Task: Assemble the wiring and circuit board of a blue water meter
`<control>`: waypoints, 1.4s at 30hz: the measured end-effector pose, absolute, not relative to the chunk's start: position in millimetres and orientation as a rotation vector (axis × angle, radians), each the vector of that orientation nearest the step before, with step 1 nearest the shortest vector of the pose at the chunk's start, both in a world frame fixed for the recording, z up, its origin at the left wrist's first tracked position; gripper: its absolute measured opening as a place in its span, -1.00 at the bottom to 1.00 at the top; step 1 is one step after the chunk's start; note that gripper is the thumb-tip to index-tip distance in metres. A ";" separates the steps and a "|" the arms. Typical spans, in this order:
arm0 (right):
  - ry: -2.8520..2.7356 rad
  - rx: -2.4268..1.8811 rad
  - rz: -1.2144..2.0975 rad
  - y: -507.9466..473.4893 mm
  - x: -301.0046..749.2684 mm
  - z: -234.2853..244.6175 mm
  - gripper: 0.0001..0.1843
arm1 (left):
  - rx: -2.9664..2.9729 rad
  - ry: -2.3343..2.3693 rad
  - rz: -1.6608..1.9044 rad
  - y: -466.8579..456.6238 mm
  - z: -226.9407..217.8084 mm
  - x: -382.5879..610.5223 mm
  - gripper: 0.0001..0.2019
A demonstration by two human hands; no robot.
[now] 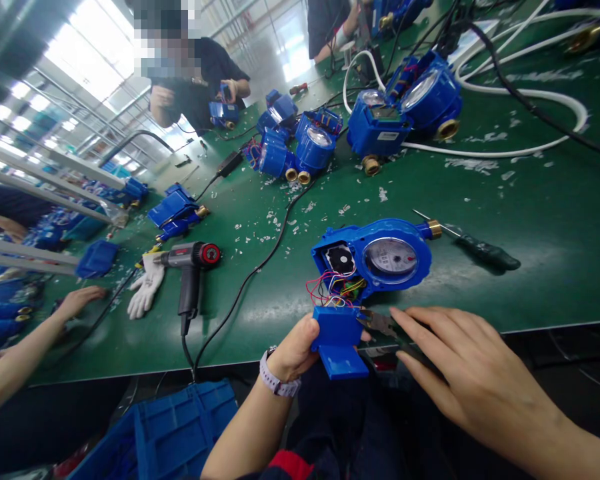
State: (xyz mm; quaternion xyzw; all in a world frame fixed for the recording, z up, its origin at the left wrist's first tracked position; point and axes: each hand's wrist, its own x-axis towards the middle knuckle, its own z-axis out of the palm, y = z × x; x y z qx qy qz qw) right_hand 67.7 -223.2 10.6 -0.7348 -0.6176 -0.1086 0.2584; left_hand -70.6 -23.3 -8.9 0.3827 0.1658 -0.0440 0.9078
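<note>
My left hand (300,347) grips a blue plastic cover (337,330), an angled piece held at the table's front edge. Thin coloured wires run from it into the open compartment of a blue water meter (397,260), which lies just beyond with its round dial facing up. My right hand (460,360) is closed around a pair of pliers (380,323); their jaws touch the cover's right upper edge. The plier handles are mostly hidden by my fingers. Right of the meter's brass fitting lies a screwdriver (485,252) with a dark handle.
A heat gun (187,267) and a white glove (147,287) lie left on the green table (260,307). More blue meters (315,143) stand farther back among cables and plastic scraps. A co-worker's arm (45,337) reaches in at left; another person (200,80) works opposite. A blue crate (180,427) is below.
</note>
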 end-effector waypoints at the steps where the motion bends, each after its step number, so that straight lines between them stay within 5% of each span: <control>1: -1.683 -1.991 -0.305 -222.3 67.3 10.5 -0.66 | 0.790 0.340 -0.087 -23.6 -8.9 -70.6 -0.30; 42: -1.815 -2.163 -0.448 -217.6 65.9 12.5 -0.64 | 0.874 0.351 -0.053 -29.8 -11.2 -69.6 -0.23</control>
